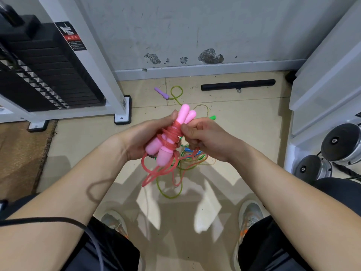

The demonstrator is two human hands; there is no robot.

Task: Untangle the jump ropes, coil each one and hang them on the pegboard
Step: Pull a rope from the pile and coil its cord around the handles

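A pink jump rope [170, 140] has its two pink handles side by side with red cord wound tightly round their middle. My left hand [143, 133] grips the handles from the left. My right hand [203, 136] pinches the red cord at the wrap from the right. Loose red loops hang below the handles. On the floor underneath lies a tangle of green, blue and orange cords [187, 159]. A green-corded rope with a purple handle [161, 93] lies farther off near the wall. A green handle tip [213, 117] peeks out behind my right hand.
A weight stack machine [45, 75] stands at the left with its white frame foot [123, 112] on the tiles. A black bar [238, 85] lies by the wall. Dumbbells [340, 143] sit at the right beside a white frame. My shoes [252, 218] are below.
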